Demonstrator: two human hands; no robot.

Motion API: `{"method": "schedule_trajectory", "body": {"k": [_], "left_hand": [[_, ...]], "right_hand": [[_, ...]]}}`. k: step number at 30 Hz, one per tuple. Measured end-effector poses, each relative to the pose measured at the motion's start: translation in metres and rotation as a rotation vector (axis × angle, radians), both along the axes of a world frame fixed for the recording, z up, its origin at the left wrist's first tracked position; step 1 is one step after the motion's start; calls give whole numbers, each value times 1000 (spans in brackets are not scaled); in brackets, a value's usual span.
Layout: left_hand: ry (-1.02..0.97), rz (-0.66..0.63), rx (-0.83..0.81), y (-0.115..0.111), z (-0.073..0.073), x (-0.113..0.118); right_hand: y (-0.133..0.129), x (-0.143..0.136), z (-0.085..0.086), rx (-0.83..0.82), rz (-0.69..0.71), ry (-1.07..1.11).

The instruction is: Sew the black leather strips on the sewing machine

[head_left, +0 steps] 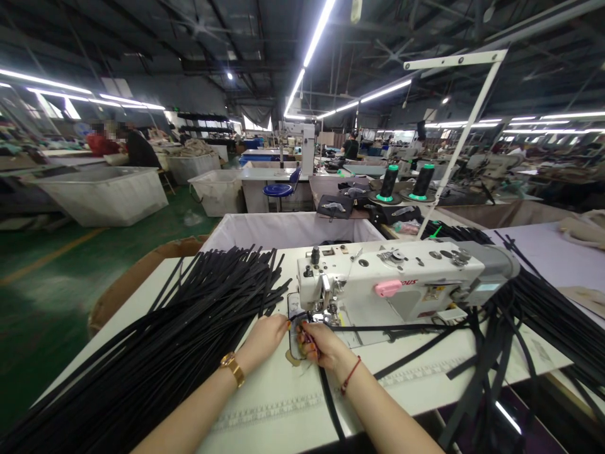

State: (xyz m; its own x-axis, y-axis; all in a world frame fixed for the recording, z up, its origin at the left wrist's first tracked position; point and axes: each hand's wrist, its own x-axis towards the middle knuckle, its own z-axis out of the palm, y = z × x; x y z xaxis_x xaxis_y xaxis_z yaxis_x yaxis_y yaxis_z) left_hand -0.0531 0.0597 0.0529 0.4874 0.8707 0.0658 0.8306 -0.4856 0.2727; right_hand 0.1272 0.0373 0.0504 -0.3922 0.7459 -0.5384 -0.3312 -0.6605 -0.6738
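My left hand (267, 335) is closed, its fingertips pinching the end of a black strap (297, 316) just left of the needle area of a white sewing machine (378, 277). Close beside it, my right hand (324, 347) curls round a small purple-handled tool (309, 340), mostly hidden by the fingers; its exact kind is unclear. Under that wrist another black strap (333, 403) runs down to the table's front edge. From the right, a further strap (392, 328) reaches the machine's presser foot. A large pile of black straps (189, 328) lies left of my hands.
More black straps (491, 353) hang over the table at the right. A printed ruler (269, 410) runs along the white tabletop. Behind the machine stand a white-lined bin (283, 230), black pouches (335, 205) and two thread cones (390, 183). People sit at the far left.
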Motion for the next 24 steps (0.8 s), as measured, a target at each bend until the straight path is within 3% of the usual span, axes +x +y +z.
{"method": "schedule_trajectory", "body": {"k": [8,24], "left_hand": [[-24,4,-14,3,-7,0],[32,-69,-6,4,3,-1]], "right_hand": [[2,4,-7,-17,-34,123],[7,2,-13,62,-62,61]]}}
